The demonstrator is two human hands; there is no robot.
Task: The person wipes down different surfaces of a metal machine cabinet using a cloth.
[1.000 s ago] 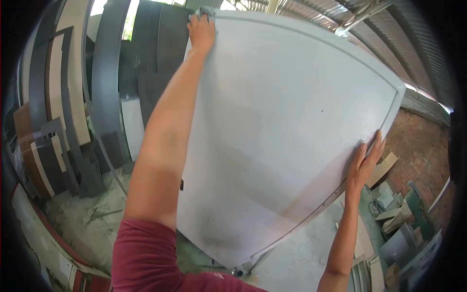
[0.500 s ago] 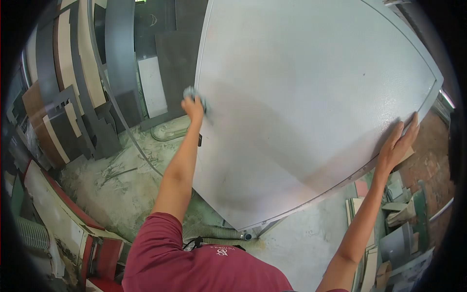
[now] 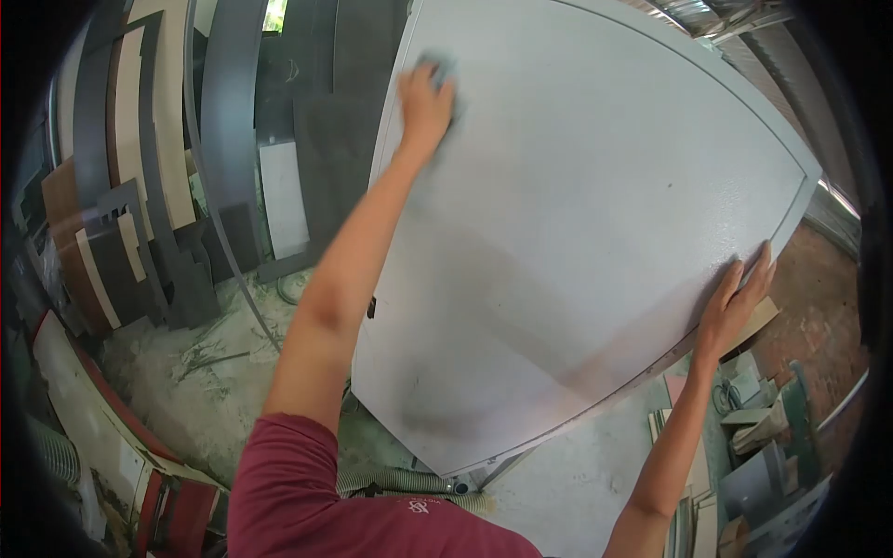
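A large pale grey panel (image 3: 567, 195) with a raised rim fills the middle of the head view, tilted up in front of me. My left hand (image 3: 425, 119) is closed around a crumpled grey-blue cloth (image 3: 441, 65), which is against the panel's face near its upper left edge. Motion blurs the cloth. At the panel's lower right edge, my right hand (image 3: 728, 312) rests with its fingers stretched along the rim and the thumb apart. A small dark fitting (image 3: 371, 308) sits on the panel's left edge.
Tall dark and cream boards (image 3: 228, 121) lean at the left, with a thin hose (image 3: 219, 219) hanging before them. A ribbed duct (image 3: 400, 481) lies under the panel. Offcuts (image 3: 758, 474) are stacked at lower right. Red-edged pieces (image 3: 107, 409) stand at lower left.
My left hand has moved upward and slightly right across the panel with the cloth. My right hand stays on the panel's edge. The whole view has shifted a little.
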